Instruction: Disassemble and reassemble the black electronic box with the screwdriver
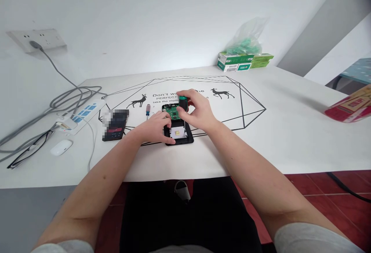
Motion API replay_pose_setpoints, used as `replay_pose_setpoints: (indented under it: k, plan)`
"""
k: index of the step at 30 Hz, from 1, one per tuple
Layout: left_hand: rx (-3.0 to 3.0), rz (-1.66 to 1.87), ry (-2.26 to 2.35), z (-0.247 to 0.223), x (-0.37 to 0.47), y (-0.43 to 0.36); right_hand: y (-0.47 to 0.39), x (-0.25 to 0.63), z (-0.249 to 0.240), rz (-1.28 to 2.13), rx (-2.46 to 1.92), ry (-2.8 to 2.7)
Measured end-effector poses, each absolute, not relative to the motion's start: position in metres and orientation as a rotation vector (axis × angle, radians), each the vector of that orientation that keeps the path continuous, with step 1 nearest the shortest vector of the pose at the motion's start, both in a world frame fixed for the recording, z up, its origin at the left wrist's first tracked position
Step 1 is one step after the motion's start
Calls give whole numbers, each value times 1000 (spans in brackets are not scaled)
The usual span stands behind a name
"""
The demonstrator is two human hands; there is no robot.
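Note:
On the table in front of me lies an opened black electronic device (188, 139). A green circuit board (174, 112) fills its far half, and a white panel (179, 132) with a small yellowish square sits in its near half. My left hand (159, 127) grips the device's left side, thumb at the near edge and fingers curled over the board. In my right hand (199, 110) is a screwdriver with a thick green and black handle (183, 103), its thin shaft pointing down at the device's right side. Where its tip touches is too small to tell.
A second screwdriver (148, 110) lies beyond my left hand. Leftward are a phone (116, 125), a power strip (84, 115) with cables, a white mouse (61, 147) and glasses (30, 149). Green boxes (234, 61) under a plastic bag (247, 38) stand at the back; a red package (350, 106) is rightmost.

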State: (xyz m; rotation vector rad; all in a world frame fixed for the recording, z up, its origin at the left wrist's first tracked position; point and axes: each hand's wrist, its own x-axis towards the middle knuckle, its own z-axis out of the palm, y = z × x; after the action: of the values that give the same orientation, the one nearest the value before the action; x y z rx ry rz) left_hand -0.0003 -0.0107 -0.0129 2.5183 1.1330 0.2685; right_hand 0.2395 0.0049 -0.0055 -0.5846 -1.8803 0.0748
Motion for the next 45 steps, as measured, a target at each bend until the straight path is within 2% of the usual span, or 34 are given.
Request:
replay_pose_setpoints:
  k: [9,16,24,32,40,45]
  plan:
    - [2587,373,1066,-18,-10,-2,7,238,-9,233,-616,-1816]
    - [2632,449,1094,-21,-13,4,3,239,-1,125,-464,-1783]
    - [2650,467,1135,-24,-15,8,5,239,-1,109,-505,-1699]
    - [2647,448,1170,-25,-15,12,8,231,-10,297,-568,-1595]
    - [2647,470,1183,-28,-17,13,2,235,0,82,-558,-1646]
    - [2645,470,1208,-28,-17,13,0,236,1,69,-516,-1695]
